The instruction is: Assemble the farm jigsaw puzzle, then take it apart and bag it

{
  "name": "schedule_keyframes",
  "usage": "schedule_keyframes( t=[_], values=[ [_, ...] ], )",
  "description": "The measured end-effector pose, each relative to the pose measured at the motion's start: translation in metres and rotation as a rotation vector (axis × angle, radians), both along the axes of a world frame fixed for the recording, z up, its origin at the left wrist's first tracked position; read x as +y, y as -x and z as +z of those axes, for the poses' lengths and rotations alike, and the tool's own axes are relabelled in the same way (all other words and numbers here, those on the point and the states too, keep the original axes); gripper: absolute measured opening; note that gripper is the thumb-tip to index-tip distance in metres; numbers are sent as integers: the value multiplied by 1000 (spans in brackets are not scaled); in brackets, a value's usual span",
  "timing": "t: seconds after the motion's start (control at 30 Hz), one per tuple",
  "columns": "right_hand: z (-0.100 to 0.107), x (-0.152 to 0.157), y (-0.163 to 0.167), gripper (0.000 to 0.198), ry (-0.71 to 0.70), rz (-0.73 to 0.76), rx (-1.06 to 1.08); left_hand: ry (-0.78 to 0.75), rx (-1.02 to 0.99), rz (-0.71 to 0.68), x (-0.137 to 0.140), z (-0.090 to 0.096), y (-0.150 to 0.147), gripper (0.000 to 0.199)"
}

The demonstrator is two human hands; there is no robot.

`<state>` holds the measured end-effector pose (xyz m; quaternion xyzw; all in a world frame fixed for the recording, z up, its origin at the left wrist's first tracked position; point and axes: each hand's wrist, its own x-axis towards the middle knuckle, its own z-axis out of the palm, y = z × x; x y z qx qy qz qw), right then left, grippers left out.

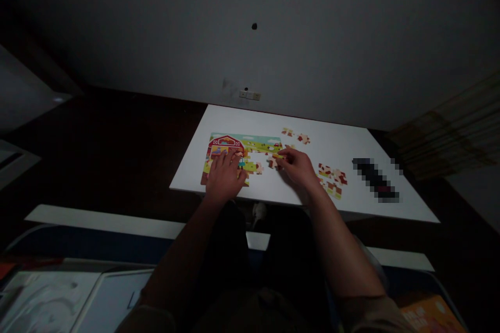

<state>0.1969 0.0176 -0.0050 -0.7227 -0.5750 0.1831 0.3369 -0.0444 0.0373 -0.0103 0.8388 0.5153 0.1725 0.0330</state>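
A partly joined jigsaw puzzle [225, 140] with a red barn and green fields lies on the left part of a white table. My left hand [224, 181] rests flat on its lower left area, fingers spread, covering some of the picture. At the puzzle's right side, my right hand [300, 167] pinches a puzzle piece [278, 156] between thumb and fingers; the fingers partly hide it. Just beside those fingertips is a brown-and-cream section [272, 162]. A gap of bare table shows within the puzzle, between the hands.
Loose puzzle pieces lie at the back [303, 138], and more pieces [332, 173] sit right of my right forearm. A blurred-out dark object [375, 181] is on the right of the white table [242, 119]. Behind stands a wall with a socket [250, 95].
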Motion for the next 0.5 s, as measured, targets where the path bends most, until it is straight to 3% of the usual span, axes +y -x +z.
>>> schedule_keyframes(
  t=[0.1, 0.2, 0.33, 0.5],
  values=[
    [-3, -3, -6, 35, -92, 14, 76, -7, -3, -1, 0, -1, 0, 50],
    [-9, -6, -22, 40, -137, -96, 57, -14, -17, -15, 0, -1, -1, 50],
    [-16, -6, -47, 33, -55, -193, -15, -9, -11, -10, 0, 0, -2, 50],
    [-11, -1, -55, 30, 40, -159, -57, 6, 2, -7, -1, 3, -3, 50]
  ],
)
